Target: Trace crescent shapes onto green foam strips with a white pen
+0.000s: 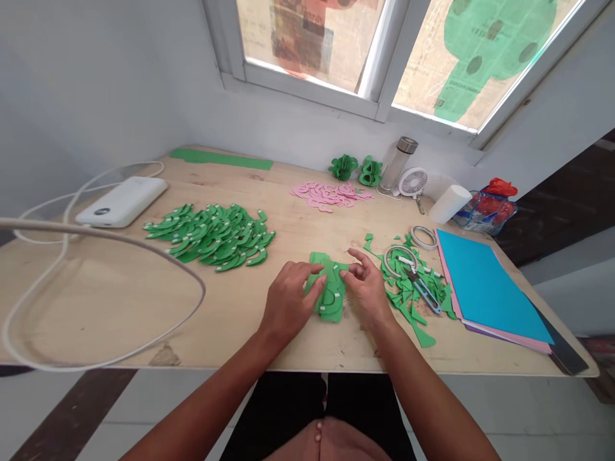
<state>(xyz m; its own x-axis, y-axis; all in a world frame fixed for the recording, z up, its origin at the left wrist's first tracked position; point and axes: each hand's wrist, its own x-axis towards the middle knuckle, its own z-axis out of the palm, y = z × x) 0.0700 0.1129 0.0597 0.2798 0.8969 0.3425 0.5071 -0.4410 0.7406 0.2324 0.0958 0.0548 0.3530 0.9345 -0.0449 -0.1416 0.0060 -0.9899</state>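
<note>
head view: left hand [291, 296] and right hand [369, 289] pinch opposite sides of the green paper [330, 289] over the table [293, 224]; light, even pressure should keep it uncreased!

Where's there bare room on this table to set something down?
Two bare patches: between the green pile and the pink cutouts, and in front of that pile, between the white cable and your left hand. It's crowded just right of your right hand: green scraps, tape rolls, snips.
</note>
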